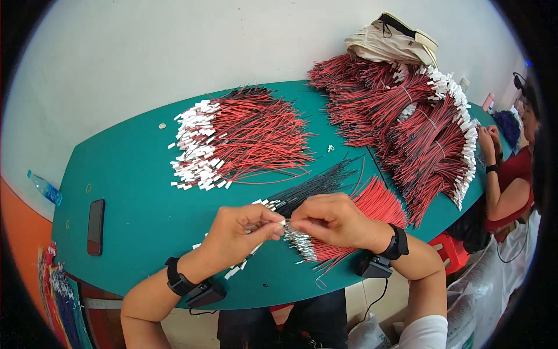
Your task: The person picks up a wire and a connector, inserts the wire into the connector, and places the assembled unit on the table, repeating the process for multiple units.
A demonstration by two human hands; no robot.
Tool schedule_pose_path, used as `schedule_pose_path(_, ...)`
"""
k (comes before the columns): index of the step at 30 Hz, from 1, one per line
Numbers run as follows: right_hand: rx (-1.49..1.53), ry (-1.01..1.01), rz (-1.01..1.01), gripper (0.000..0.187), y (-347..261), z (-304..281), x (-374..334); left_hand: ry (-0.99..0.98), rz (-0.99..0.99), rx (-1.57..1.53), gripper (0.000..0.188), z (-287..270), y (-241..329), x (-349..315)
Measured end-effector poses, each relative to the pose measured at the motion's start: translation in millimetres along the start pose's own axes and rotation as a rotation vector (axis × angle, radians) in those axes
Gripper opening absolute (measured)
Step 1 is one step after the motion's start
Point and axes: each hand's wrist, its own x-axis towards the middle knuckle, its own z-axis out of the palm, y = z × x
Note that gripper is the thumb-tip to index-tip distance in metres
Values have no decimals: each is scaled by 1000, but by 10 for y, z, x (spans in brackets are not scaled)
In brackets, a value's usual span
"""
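Connector (283, 223) being clamped in my left grip (239, 230), above the worktop (136, 180).
I am pinching it, small and white, between left thumb and finger. My right grip (336, 220) is holding its fingertips together just beside it; I cannot tell what they are enclosing. Black wires (317, 187) are lying just beyond, red wires (379, 203) are lying to the right, and a white-tipped pile (264, 136) is lying farther back.
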Motion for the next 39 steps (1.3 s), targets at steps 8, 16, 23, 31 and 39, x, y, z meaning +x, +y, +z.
schedule_pose_path(8,-657,527,-204,18,-61,-757,-118,492,410,82,17,-273,402,433)
schedule_pose_path(16,-343,-34,29,16,62,-1023,-457,819,358,1072,24,-459,219,653)
schedule_pose_path(23,-202,-420,265,11,230,-981,-479,97,187,784,17,242,129,720)
schedule_pose_path(31,-134,-429,246,12,223,-999,-520,48,36,799,12,353,80,722)
schedule_pose_path(39,-89,-330,219,9,114,-905,-443,133,132,829,12,224,134,552)
